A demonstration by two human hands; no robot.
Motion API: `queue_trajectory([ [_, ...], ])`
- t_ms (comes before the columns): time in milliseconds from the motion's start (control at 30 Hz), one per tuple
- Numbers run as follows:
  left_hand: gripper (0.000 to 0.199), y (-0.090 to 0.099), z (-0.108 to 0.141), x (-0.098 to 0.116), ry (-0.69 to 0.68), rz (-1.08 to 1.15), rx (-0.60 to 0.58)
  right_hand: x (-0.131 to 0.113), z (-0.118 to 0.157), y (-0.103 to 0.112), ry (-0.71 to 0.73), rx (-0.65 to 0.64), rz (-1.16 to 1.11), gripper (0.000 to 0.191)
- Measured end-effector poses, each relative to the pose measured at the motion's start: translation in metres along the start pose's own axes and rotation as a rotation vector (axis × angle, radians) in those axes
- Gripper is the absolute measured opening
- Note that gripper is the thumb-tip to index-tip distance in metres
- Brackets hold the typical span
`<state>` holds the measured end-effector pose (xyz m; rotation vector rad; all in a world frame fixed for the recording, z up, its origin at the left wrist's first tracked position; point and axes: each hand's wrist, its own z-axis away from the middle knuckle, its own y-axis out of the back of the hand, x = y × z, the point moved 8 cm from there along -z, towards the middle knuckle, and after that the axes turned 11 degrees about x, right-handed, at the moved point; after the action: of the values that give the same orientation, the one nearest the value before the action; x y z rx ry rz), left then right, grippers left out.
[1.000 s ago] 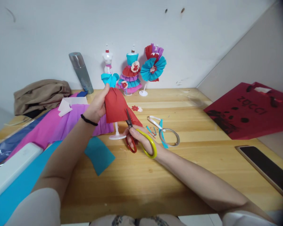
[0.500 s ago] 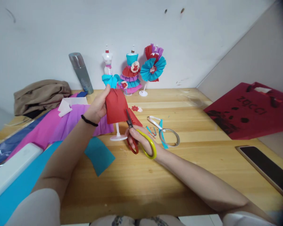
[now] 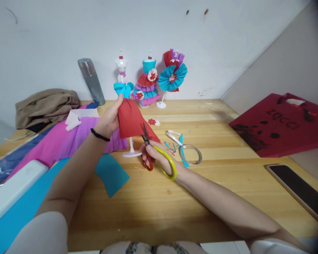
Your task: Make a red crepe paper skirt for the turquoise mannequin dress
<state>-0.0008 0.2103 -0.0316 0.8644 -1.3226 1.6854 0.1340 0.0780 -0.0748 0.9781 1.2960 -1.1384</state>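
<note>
My left hand (image 3: 112, 118) pinches the top of a piece of red crepe paper (image 3: 129, 120), thumb up, just below the turquoise paper (image 3: 124, 90) on a small white dress form (image 3: 121, 66). The paper hangs in front of the form's white stand (image 3: 132, 153) and flares to the lower right. My right hand (image 3: 160, 158) is closed on scissors (image 3: 167, 165) with one yellow and one red handle loop. Their dark blades point up at the paper's lower right part; I cannot tell whether they are cutting it. The left fingers behind the paper are hidden.
Two decorated dress forms (image 3: 149, 79) stand by the wall. Right of my hands lie a tape ring (image 3: 190, 155) and paper scraps. A turquoise paper piece (image 3: 111, 176) lies in front. Coloured paper (image 3: 49, 143) and a white case (image 3: 18, 188) sit left; a phone (image 3: 299, 190) lies right.
The scissor blades have shifted slightly right, and the red handle loop has risen a little. The red paper's right side now spreads out more smoothly. My left hand keeps its hold.
</note>
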Motion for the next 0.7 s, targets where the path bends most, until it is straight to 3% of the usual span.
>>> queue_trajectory([
  [433, 0.037, 0.0048, -0.0068, -0.0018, -0.010, 0.001, -0.019, 0.0018, 0.0006, -0.0003, -0.009, -0.021, 0.000, 0.062],
  [700, 0.032, 0.0064, -0.0081, -0.0008, -0.044, -0.002, -0.008, -0.0020, 0.0013, 0.0018, 0.079, -0.018, 0.074, 0.058],
])
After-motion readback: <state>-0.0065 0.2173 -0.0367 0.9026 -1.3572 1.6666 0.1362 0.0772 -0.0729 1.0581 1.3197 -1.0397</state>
